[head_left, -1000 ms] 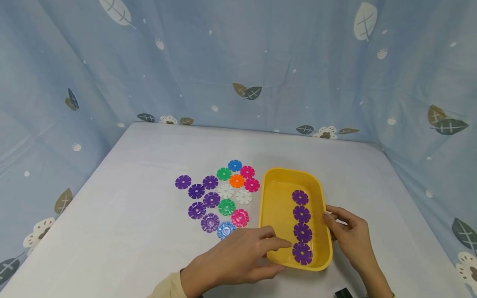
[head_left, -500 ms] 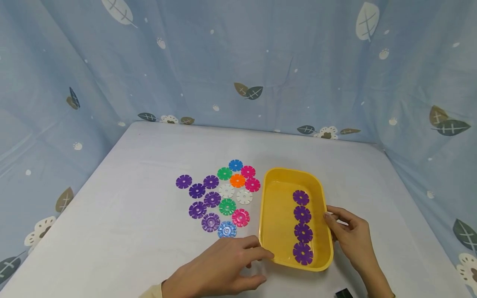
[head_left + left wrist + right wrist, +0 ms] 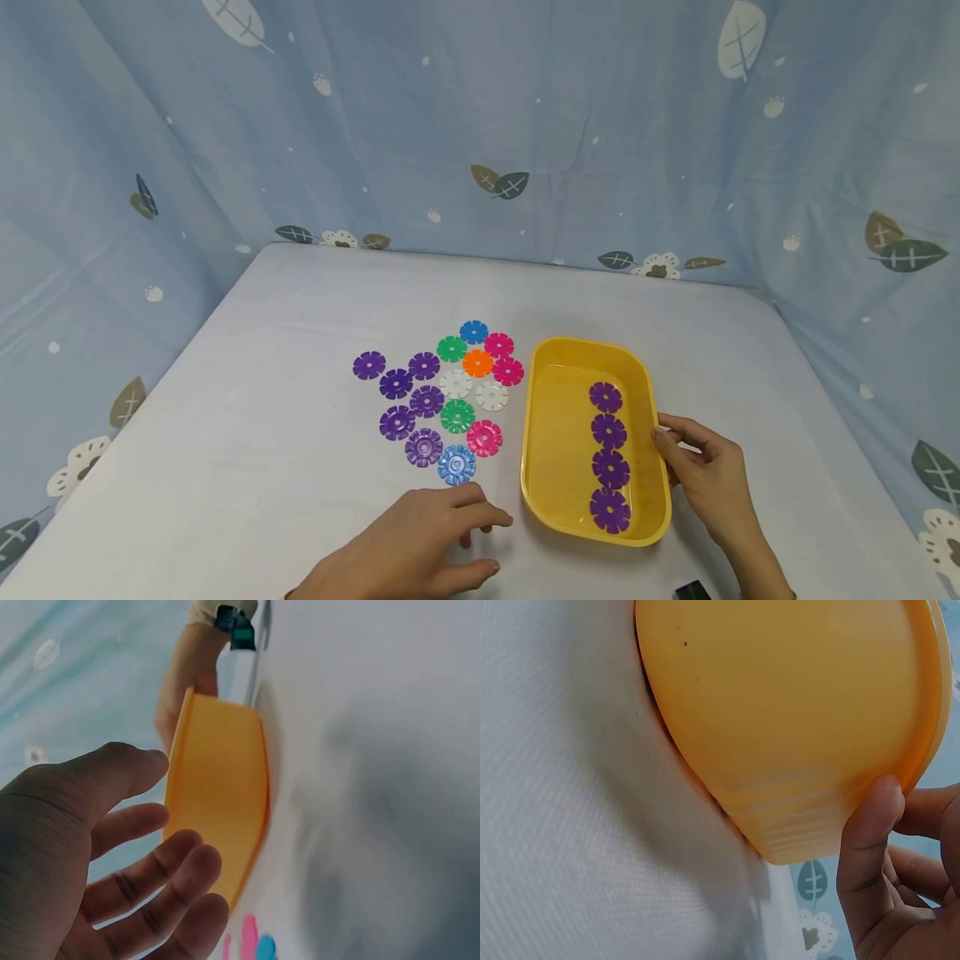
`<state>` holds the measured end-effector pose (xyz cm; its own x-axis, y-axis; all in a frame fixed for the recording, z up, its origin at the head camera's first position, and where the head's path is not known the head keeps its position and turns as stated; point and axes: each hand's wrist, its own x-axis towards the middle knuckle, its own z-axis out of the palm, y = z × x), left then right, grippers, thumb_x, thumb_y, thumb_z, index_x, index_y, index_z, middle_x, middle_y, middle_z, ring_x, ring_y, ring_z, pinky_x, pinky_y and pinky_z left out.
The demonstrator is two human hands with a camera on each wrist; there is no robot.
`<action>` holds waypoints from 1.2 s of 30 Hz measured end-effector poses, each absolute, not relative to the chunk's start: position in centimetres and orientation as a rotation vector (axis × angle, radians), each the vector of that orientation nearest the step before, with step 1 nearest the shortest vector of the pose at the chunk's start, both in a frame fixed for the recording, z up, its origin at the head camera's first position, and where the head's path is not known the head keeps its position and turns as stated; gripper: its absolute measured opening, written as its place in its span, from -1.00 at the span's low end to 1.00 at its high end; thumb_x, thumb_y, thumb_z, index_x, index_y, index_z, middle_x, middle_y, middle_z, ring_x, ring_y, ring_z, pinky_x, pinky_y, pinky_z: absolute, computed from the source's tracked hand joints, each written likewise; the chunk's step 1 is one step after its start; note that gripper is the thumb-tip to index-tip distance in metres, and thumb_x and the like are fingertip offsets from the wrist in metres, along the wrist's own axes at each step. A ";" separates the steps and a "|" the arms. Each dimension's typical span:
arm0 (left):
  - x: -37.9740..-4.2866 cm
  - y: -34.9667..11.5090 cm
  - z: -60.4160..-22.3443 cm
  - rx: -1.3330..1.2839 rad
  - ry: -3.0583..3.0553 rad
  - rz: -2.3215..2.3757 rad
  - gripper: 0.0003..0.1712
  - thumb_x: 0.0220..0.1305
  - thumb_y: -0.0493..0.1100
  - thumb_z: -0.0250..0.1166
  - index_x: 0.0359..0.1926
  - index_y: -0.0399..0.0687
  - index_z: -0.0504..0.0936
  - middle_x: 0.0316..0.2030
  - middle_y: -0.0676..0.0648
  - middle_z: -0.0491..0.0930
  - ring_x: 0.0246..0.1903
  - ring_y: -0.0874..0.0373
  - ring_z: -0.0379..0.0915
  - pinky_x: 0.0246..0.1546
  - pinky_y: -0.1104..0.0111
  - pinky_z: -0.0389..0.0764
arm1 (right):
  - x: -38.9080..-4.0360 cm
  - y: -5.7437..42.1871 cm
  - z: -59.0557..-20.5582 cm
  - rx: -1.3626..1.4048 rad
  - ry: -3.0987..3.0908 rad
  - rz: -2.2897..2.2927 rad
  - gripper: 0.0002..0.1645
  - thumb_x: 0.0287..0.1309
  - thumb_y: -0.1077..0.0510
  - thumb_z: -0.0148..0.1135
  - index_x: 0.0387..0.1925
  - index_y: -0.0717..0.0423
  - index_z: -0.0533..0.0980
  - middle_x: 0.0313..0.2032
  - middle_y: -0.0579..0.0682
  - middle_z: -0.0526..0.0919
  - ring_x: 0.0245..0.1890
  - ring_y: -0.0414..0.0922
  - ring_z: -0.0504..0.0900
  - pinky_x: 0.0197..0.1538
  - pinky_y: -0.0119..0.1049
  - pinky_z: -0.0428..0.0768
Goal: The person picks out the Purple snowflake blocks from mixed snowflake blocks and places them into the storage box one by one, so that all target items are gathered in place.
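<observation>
A yellow plastic tray (image 3: pixel 558 442) stands on the white table, with several purple notched discs (image 3: pixel 609 431) lying in a column along its right side. My right hand (image 3: pixel 708 479) pinches the tray's right rim, thumb on the outer wall (image 3: pixel 765 750) in the right wrist view. Left of the tray, my left hand (image 3: pixel 420 542) hovers low with its fingers spread and loosely bent, holding nothing. In the left wrist view the tray's side wall (image 3: pixel 217 772) shows beyond those fingers. A light blue disc (image 3: pixel 457 464) lies just past the left fingertips.
Several loose discs lie left of the tray: purple (image 3: pixel 397 422), green (image 3: pixel 457 416), pink (image 3: pixel 484 437), orange (image 3: pixel 477 363), white (image 3: pixel 491 395) and blue (image 3: pixel 474 332). A blue leaf-print curtain (image 3: pixel 480 125) borders the table. A black item (image 3: pixel 692 591) shows by the right forearm.
My left hand has drawn back leftward from over the tray, past its near left corner, to the table beside it. The right hand and the discs in the tray stay put.
</observation>
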<state>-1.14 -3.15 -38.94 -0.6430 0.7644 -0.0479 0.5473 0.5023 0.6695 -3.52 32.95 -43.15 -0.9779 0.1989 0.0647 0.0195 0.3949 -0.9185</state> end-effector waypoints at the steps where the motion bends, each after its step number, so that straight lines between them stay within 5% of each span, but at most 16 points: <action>1: -1.1 -3.5 -39.0 1.089 2.426 0.910 -0.61 0.33 0.12 0.32 0.15 0.24 0.64 -0.12 0.27 0.56 -0.31 0.50 0.48 -0.30 0.65 0.51 | -3.5 32.9 -43.1 -0.193 -2.485 1.630 -0.60 0.37 0.16 0.24 0.13 0.33 0.56 -0.34 0.07 0.64 -0.63 -0.10 0.63 -0.57 -0.27 0.62; 36: -2.5 -11.1 -39.7 0.680 3.005 0.812 -0.57 0.11 -0.04 0.53 0.03 0.12 0.69 -0.22 0.24 0.60 -0.41 0.46 0.43 -0.39 0.47 0.58 | -3.5 32.7 -43.2 -0.242 -2.516 1.581 -0.56 0.38 0.08 0.23 0.13 0.30 0.56 -0.33 0.08 0.63 -0.60 -0.09 0.63 -0.53 -0.27 0.63</action>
<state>-2.49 -11.14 -39.68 -0.9079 0.3911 0.1507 0.4138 0.7790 0.4711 -3.49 32.73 -43.16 -0.9742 0.2203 0.0487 0.0517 0.4280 -0.9023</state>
